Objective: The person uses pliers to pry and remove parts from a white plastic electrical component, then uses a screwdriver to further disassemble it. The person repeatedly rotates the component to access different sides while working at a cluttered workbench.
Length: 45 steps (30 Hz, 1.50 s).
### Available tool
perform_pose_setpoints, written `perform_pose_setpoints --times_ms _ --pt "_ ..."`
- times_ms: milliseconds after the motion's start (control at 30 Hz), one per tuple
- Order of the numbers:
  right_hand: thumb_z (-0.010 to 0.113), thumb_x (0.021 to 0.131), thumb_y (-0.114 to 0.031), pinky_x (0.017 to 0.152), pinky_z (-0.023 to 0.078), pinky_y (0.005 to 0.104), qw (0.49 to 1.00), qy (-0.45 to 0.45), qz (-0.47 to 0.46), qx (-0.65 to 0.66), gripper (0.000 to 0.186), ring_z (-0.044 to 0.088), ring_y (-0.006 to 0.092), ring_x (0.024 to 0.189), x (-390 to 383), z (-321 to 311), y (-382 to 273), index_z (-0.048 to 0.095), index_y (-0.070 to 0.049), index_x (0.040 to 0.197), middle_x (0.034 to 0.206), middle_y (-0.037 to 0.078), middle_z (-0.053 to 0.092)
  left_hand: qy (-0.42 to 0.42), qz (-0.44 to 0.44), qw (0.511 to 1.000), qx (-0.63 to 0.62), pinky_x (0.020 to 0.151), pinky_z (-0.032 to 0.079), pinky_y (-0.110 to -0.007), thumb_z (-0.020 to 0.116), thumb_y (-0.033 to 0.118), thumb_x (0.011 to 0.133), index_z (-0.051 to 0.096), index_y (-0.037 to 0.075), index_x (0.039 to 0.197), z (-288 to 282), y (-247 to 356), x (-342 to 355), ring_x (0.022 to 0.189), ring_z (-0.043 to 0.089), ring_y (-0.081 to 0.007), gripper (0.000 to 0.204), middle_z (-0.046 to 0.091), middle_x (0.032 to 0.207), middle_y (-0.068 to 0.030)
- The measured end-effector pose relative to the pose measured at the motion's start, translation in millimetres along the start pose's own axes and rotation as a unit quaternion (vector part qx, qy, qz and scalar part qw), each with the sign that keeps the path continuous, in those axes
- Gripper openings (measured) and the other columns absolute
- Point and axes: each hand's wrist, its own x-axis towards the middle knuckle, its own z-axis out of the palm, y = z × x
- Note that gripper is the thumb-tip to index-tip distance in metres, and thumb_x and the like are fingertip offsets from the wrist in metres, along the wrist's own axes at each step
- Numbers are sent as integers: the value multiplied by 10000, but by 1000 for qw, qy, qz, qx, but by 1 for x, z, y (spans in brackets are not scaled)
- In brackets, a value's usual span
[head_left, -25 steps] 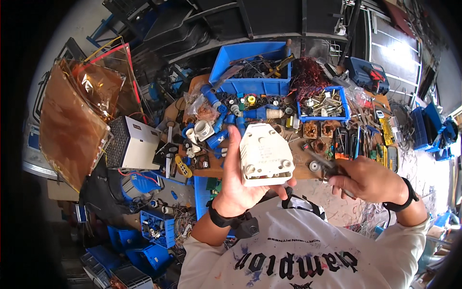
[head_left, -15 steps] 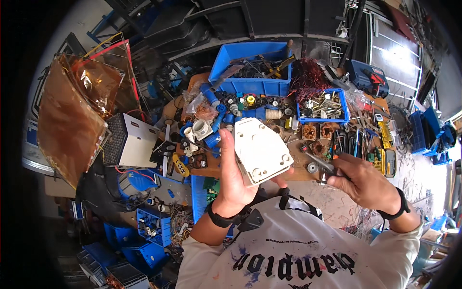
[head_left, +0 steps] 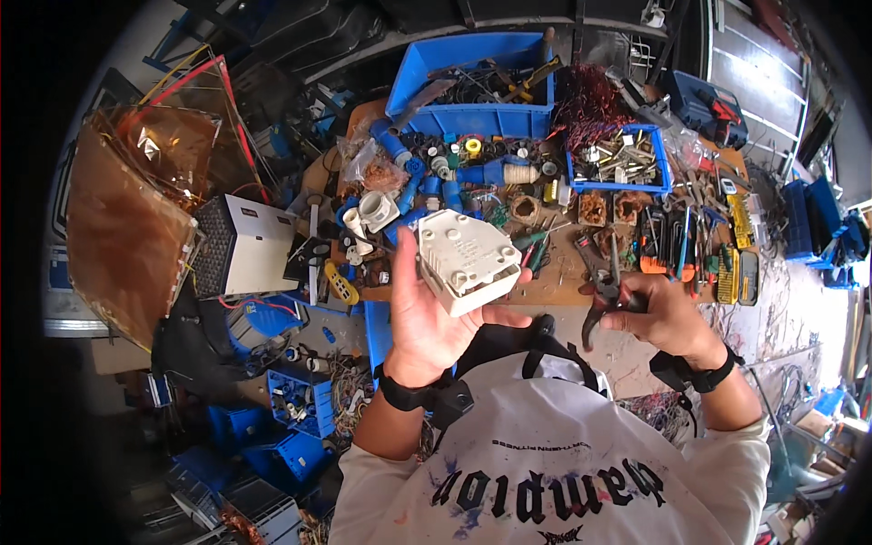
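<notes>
A cream-coloured angular plastic housing (head_left: 468, 259) rests in my left hand (head_left: 418, 331), tilted so that its studded face and an open slot along the near edge show. Fingers wrap round it from below, mostly hidden, with some tips past its right side. To the right, my right hand (head_left: 670, 316) is closed round a pair of pliers (head_left: 603, 298) with dark, reddish handles. Their jaws are spread apart and point away from me over the workbench edge. A gap separates pliers and housing.
Across the cluttered wooden workbench (head_left: 554, 283) lie screwdrivers (head_left: 540, 247), blue and white plug fittings (head_left: 377, 209) and hand tools (head_left: 690, 241). Behind stand a large blue bin (head_left: 472, 121) and a blue tray (head_left: 668, 186) of metal pins. A white box (head_left: 254, 245) is on the left.
The housing has turned and tilted, baring its near-side slot, and shifted slightly left. My right hand has turned the pliers, whose jaws now spread. The bench appears higher in view.
</notes>
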Motion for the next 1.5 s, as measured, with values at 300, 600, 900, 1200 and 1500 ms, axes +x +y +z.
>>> perform_pose_setpoints --times_ms 300,600,900,1200,1500 --pt "685 910 -84 524 407 215 990 35 26 135 283 485 30 601 23 45 -23 624 -41 1183 889 -63 596 -49 5 993 110 847 482 -721 560 451 869 305 52 1480 -27 48 -18 1273 448 -498 773 456 1414 -230" --pt "663 879 -72 588 493 397 936 69 -94 -333 280 633 339 664 46 93 -86 586 -72 1148 777 160 639 -90 78 974 191 851 518 -637 474 540 945 299 64 1484 -64 80 -24 1225 506 -479 739 482 1397 -213" --pt "587 808 -10 614 534 392 825 35 -82 -558 354 647 304 731 62 131 -129 548 -37 1158 844 129 582 -88 160 962 204 934 531 -548 641 330 918 230 -19 1455 -66 100 -35 1187 562 -429 760 498 1339 -264" --pt "583 784 -45 674 536 347 746 46 -97 -657 409 631 277 861 68 159 -161 551 -37 1192 941 137 558 -63 153 969 185 977 512 -470 719 302 868 279 -29 1440 -72 114 -41 1200 574 -367 795 526 1328 -224" --pt "592 800 -106 699 516 389 700 47 -65 -709 314 617 276 841 71 174 -182 577 -43 1107 916 129 559 -77 150 948 271 1033 449 -464 661 354 903 282 -56 1434 -80 123 -45 1213 564 -347 770 512 1349 -223"
